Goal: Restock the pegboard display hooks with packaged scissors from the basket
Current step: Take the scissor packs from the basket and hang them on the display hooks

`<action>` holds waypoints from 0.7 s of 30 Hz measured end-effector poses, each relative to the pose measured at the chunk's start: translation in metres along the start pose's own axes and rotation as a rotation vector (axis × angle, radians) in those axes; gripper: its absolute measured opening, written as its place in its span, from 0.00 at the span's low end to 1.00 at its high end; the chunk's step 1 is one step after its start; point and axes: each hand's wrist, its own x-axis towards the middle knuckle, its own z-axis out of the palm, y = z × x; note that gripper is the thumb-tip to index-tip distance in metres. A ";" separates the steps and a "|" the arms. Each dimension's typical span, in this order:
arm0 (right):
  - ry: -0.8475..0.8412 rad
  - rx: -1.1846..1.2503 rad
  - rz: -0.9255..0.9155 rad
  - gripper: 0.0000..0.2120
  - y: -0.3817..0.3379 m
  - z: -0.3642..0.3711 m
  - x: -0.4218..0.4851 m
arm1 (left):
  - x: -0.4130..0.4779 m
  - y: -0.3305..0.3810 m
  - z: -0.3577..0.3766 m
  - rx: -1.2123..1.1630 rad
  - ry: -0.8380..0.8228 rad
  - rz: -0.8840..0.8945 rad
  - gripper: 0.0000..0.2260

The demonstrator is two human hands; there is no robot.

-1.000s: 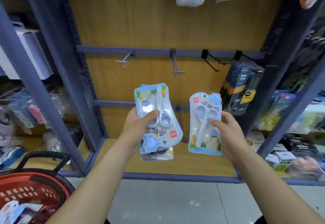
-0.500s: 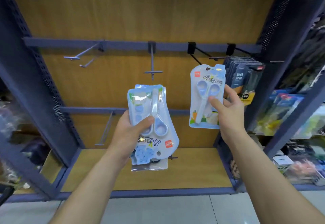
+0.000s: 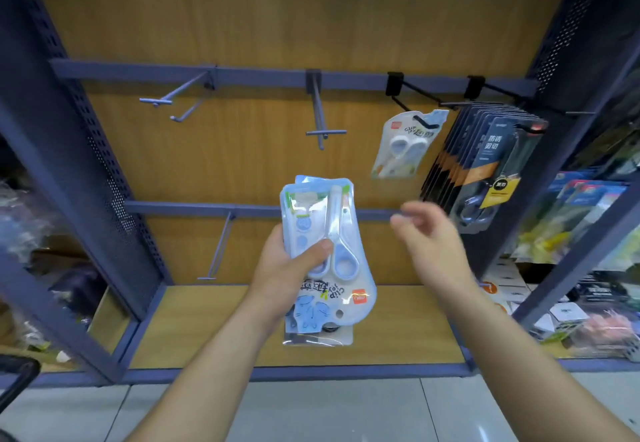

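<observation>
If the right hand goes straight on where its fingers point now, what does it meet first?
Probably the stack of scissors packs held by the left hand: the open right hand has its fingers pointing left toward it. Depth is unclear and the hand is blurred.

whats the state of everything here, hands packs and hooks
left hand, grips the stack of scissor packs
stack of scissor packs, held, not hung
right hand, open, holds nothing
single scissors pack, hanging tilted on the black hook
black hook, bears one pack
middle grey hook, bare
left grey hook, bare
lower grey hook, bare
dark scissor packs, hanging in a row
</observation>
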 end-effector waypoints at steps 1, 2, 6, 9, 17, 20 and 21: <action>-0.147 0.059 0.046 0.18 0.000 0.004 -0.020 | 0.000 -0.001 0.002 -0.010 0.000 -0.004 0.16; -0.277 0.114 0.090 0.20 -0.001 0.009 -0.036 | -0.001 -0.002 0.004 -0.020 0.000 -0.008 0.16; -0.264 0.056 -0.017 0.26 0.003 0.024 -0.058 | -0.005 -0.007 0.010 -0.058 0.016 0.005 0.22; -0.196 0.113 -0.060 0.14 0.002 0.026 -0.056 | -0.007 -0.005 0.010 -0.095 0.023 0.024 0.25; -0.198 0.390 0.132 0.12 0.008 0.024 -0.047 | -0.004 -0.002 -0.003 0.010 0.021 0.050 0.17; -0.192 0.483 0.147 0.11 0.013 0.020 -0.040 | 0.000 -0.002 -0.010 0.073 0.081 0.046 0.14; -0.199 0.509 0.131 0.13 0.015 0.015 -0.036 | 0.001 -0.002 -0.014 0.080 0.098 0.038 0.13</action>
